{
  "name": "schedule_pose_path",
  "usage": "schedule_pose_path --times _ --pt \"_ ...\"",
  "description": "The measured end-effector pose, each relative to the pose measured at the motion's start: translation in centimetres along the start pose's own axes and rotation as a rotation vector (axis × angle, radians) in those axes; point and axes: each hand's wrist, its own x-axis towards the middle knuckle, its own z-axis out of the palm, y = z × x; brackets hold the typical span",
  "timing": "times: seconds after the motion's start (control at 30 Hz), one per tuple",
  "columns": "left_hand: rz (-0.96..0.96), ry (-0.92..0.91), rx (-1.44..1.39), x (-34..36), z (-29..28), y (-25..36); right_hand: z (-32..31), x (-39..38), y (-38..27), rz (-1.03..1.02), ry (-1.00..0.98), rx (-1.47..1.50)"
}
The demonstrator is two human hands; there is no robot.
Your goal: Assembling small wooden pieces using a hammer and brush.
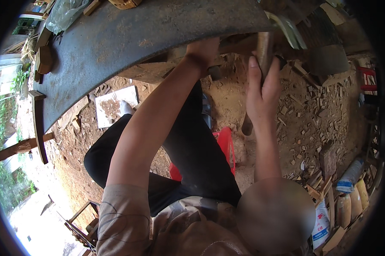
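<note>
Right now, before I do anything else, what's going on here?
A person seated at a dark, curved-edged worktop has their right hand wrapped around a wooden handle, held upright near the edge. Their left hand reaches in at the worktop's edge, partly hidden, so its grip can't be made out. A red plastic seat shows by their legs, and wood scraps litter the ground.

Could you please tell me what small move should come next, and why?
Perhaps keep the wooden handle steady in the right hand and bring the left hand into clearer view first, since its fingers are hidden beyond the edge of the dark work surface.
</note>
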Motion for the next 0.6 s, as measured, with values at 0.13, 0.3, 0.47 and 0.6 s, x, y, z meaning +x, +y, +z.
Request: schedule_pose_path --times 0.13,0.3,0.47,0.6 --pt "0.077 0.090 0.068 -0.2 -0.5 0.2 0.0 -0.3 -0.2 0.021 0.023 0.080" --pt "-0.081 -0.041 -0.015 0.5 -0.8 0.6 0.7 -0.6 0.9 0.035 -0.040 -0.082" --pt "-0.202 -0.114 -0.025 0.8 -0.6 0.2 1.2 -0.6 1.7 0.105 -0.140 -0.103" --pt "-0.104 0.007 -0.108 0.9 -0.1 -3.1 1.2 -0.8 1.9 0.166 -0.105 -0.104"
